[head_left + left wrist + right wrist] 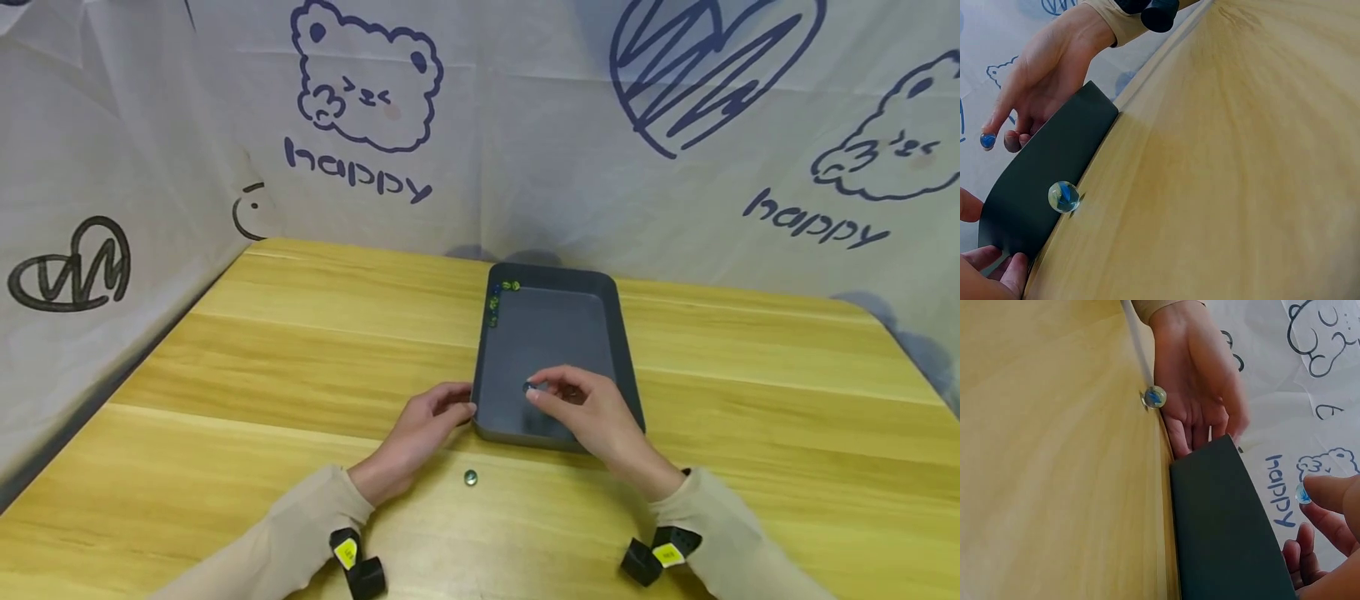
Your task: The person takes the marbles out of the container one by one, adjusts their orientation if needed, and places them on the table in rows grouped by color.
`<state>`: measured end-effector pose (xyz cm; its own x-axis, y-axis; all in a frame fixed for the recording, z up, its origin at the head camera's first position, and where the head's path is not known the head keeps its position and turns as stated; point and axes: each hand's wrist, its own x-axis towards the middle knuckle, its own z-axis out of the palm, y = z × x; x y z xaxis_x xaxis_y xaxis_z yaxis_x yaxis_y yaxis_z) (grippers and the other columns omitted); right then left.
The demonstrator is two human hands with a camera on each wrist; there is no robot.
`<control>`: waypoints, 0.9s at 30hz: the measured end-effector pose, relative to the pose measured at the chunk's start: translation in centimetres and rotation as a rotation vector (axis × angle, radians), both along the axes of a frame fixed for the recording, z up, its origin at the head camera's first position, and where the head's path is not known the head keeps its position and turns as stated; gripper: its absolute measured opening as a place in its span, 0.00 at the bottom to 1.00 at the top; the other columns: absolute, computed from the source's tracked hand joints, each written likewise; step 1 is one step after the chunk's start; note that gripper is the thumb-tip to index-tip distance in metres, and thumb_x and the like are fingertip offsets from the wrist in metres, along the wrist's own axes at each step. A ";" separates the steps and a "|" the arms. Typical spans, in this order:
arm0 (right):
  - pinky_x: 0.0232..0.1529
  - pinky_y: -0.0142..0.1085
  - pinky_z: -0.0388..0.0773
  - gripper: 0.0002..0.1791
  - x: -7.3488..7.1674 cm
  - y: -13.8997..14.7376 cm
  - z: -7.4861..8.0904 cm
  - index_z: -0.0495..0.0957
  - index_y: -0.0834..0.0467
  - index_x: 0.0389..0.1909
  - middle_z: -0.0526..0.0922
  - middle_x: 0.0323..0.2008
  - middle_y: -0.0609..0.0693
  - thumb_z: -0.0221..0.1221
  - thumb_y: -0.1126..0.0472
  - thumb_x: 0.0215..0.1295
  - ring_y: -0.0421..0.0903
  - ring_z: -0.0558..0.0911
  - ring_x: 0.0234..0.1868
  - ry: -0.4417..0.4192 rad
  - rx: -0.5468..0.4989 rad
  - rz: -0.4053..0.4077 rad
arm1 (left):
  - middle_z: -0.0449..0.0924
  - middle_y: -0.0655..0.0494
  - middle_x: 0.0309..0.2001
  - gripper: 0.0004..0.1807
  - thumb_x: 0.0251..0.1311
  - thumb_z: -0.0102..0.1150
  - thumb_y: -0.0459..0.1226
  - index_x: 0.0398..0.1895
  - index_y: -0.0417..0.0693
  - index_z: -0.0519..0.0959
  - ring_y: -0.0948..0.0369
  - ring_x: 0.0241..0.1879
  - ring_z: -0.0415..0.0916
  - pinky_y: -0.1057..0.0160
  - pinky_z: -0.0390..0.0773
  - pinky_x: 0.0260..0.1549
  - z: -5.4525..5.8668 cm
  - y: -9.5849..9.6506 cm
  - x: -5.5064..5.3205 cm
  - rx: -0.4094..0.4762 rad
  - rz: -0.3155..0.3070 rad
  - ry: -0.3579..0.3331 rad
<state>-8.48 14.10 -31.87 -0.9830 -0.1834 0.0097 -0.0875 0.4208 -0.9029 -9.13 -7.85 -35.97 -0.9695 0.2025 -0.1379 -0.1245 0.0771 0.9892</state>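
Observation:
My right hand (pixel 592 408) is held above the near part of a dark grey tray (pixel 551 342). Between thumb and index fingertip it pinches a clear glass marble with blue in it (pixel 1303 494). My left hand (pixel 416 429) touches the tray's left side close to the near corner, its fingers loosely bent against the outer wall. On the wood in front of the tray lies a second glass marble (pixel 1064 197), clear with blue and pale yellow inside. Several yellow-green and blue marbles (pixel 493 304) are gathered along the tray's far left corner.
The tray stands on a light wooden table (pixel 337 333), with its far end near the back edge. Behind and to the left hangs a white cloth (pixel 525 167) with dark drawings and lettering. Black wrist cameras (pixel 641 560) sit on both sleeves.

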 end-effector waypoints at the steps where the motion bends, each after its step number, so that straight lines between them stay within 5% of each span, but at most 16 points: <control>1: 0.34 0.36 0.73 0.13 0.1 0.0 0.0 0.81 0.58 0.48 0.77 0.36 0.51 0.62 0.57 0.65 0.49 0.75 0.36 0.006 0.001 0.009 | 0.75 0.42 0.57 0.21 0.65 0.53 0.32 0.60 0.32 0.72 0.50 0.59 0.69 0.52 0.68 0.60 0.0 0.0 0.0 0.000 0.000 0.000; 11: 0.31 0.33 0.73 0.11 1.8 -0.3 0.9 0.82 0.59 0.45 0.76 0.35 0.51 0.62 0.59 0.65 0.47 0.75 0.34 0.051 0.006 0.049 | 0.73 0.41 0.59 0.22 0.65 0.53 0.33 0.61 0.32 0.71 0.50 0.60 0.68 0.51 0.67 0.61 0.1 -0.1 0.1 0.018 -0.005 -0.004; 18: 0.39 0.34 0.76 0.12 2.8 -0.8 1.2 0.82 0.59 0.45 0.78 0.34 0.50 0.64 0.59 0.64 0.47 0.77 0.37 -0.021 -0.033 0.092 | 0.73 0.42 0.59 0.22 0.66 0.53 0.34 0.61 0.33 0.71 0.50 0.60 0.69 0.51 0.67 0.61 0.2 -0.2 0.2 -0.005 -0.002 0.002; 27: 0.35 0.33 0.76 0.11 3.6 -0.8 1.0 0.83 0.60 0.43 0.78 0.32 0.50 0.65 0.60 0.62 0.46 0.77 0.34 -0.042 -0.039 0.105 | 0.73 0.41 0.60 0.22 0.66 0.53 0.34 0.61 0.33 0.71 0.49 0.61 0.68 0.51 0.66 0.61 0.0 0.0 0.0 0.002 -0.010 -0.001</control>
